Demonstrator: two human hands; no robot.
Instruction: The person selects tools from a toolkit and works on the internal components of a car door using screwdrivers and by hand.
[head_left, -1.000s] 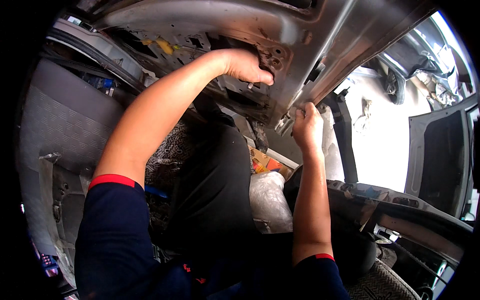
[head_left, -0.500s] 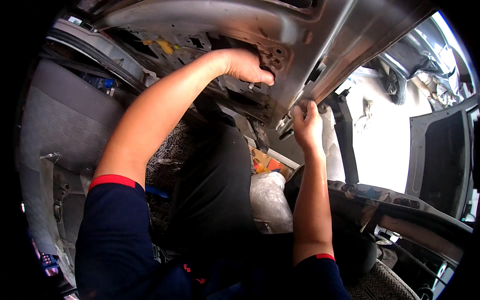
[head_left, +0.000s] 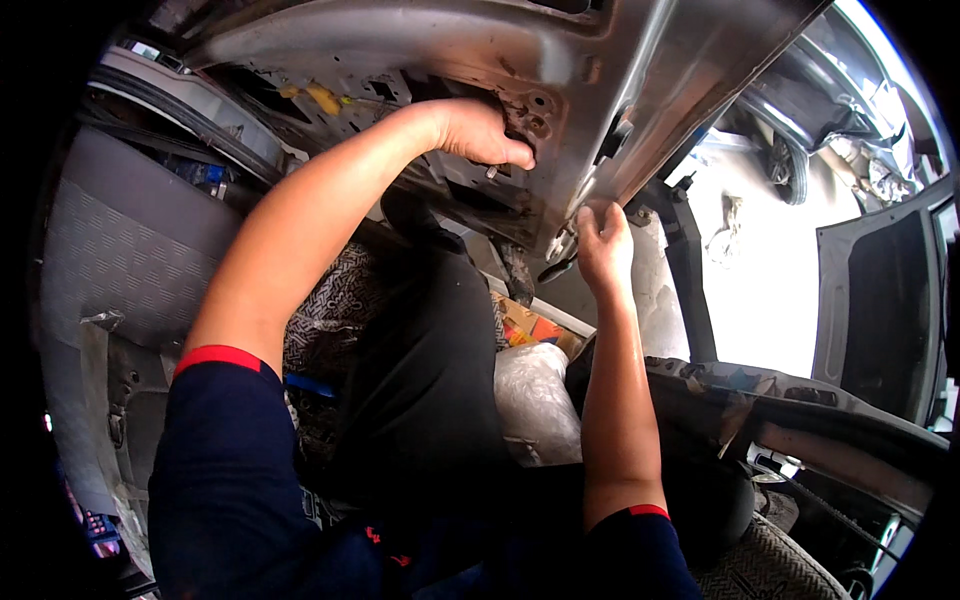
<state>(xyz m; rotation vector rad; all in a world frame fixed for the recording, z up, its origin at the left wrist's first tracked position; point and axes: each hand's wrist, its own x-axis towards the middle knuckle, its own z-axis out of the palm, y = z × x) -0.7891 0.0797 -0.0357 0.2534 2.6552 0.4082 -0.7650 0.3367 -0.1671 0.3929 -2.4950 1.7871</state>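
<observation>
A bare metal car door (head_left: 655,130) stretches across the top of the view, its inner panel full of holes and cutouts. My left hand (head_left: 475,132) reaches into one cutout. Its thumb lies outside against the metal by a small peg, while the other fingers are hidden inside the door. At the door's edge, my right hand (head_left: 604,245) grips the metal with thumb and finger, close to a dark latch-like part (head_left: 557,268). What the hidden fingers of the left hand touch cannot be seen.
A grey seat (head_left: 130,240) stands on the left. Below the door are a clear plastic bag (head_left: 538,400) and a colourful box (head_left: 535,325). A black bar (head_left: 688,270) stands right of my right hand. Beyond lie a bright floor, a wheel (head_left: 788,170) and another vehicle's panels.
The door's edge and both my hands have shifted slightly to the left. Each hand keeps its place on the door.
</observation>
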